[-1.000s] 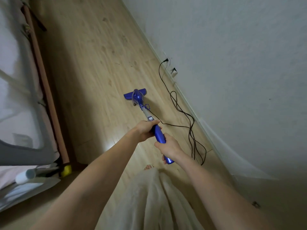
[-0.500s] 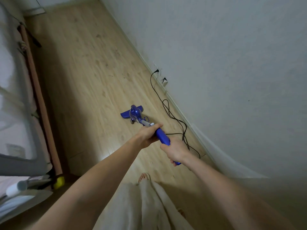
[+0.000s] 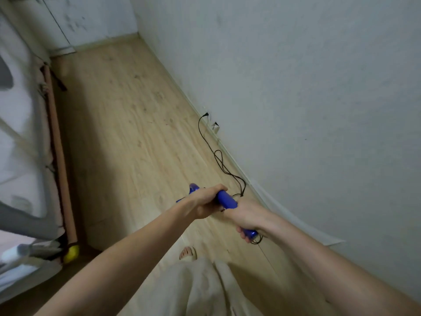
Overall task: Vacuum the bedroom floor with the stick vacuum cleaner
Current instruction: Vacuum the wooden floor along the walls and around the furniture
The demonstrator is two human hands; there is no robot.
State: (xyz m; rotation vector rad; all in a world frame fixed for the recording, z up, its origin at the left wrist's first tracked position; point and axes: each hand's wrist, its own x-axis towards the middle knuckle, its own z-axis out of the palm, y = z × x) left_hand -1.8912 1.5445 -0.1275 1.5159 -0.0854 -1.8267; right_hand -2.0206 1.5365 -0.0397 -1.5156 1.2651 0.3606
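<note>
Both your hands grip blue vacuum handle [image 3: 226, 199] at frame centre: left hand [image 3: 206, 201] above, right hand [image 3: 247, 217] below. Black cord [image 3: 218, 156] trails along right wall [image 3: 307, 99].

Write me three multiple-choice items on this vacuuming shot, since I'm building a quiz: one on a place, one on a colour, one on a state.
1. Where does the black cord lie?
A. along the wall
B. beside the bed
C. over an arm

2. What colour is the vacuum handle?
A. red
B. blue
C. grey

3. How is the handle held?
A. one hand
B. both hands
C. not held

Key: A, the cord runs along the baseboard; B, blue shows between the hands; B, left hand and right hand each have a grip on it.
</note>
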